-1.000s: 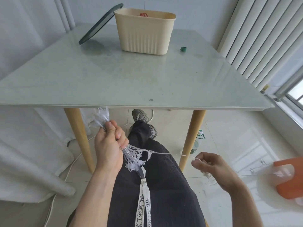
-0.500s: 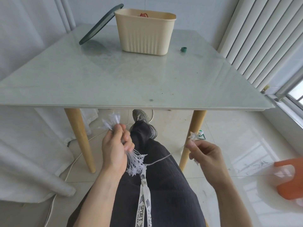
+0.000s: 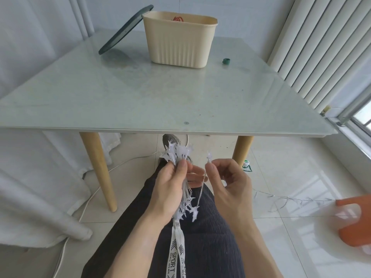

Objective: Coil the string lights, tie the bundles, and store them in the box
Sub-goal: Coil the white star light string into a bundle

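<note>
Both hands were held over the lap, below the near edge of the table. Left hand gripped a gathered bundle of string lights, white stars fanning above the fingers and more dangling below the palm. Right hand pinched a single star between thumb and forefinger, just beside the bundle, its wire looping down and trailing off to the right across the floor. A beige box stood open at the table's far side, a dark lid leaning against it.

Cream ribbed box, dark green lid, white string lights
</note>
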`<state>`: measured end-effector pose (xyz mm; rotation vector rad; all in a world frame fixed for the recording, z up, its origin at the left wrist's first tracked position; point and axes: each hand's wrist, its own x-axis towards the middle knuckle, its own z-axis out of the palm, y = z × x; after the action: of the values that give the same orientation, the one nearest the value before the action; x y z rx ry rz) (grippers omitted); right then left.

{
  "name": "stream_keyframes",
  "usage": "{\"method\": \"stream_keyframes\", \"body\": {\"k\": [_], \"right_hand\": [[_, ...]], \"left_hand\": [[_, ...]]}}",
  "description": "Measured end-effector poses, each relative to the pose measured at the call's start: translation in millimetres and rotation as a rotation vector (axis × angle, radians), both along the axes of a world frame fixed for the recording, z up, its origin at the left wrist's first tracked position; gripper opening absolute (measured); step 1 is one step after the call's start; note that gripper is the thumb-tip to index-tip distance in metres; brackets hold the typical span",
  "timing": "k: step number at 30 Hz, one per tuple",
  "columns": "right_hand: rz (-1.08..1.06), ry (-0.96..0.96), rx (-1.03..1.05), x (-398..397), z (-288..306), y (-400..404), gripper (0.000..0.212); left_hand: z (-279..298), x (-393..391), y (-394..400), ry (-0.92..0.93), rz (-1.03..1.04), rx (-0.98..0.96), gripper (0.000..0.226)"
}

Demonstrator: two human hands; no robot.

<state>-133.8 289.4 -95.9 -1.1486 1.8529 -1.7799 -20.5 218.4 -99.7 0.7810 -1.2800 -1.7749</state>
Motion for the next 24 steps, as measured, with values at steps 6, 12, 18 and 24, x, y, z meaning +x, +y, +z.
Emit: {"method": "stream_keyframes", "body": {"k": [6,12,18,24], "right_hand": [[0.023,-0.134,-0.029,12,9,-1,0.012],[-0.051,-0.118,-0.035,19,5,-3,0.006],[-0.035,-0.053,0.024,18,9,-4,0.026],[-0.029,-0.043,0.033,21,7,-1,0.022]], "left_hand": [[2,-4,6,-0.077,-0.037,-0.065,0.031],[1,-4,5,-0.201,-0.029,-0.202,0.040],[-1,-4,3,-0.136,-0.016,-0.098,0.031],[-1,-2,2,-0.164,0.021,-0.116,0.026]]}}
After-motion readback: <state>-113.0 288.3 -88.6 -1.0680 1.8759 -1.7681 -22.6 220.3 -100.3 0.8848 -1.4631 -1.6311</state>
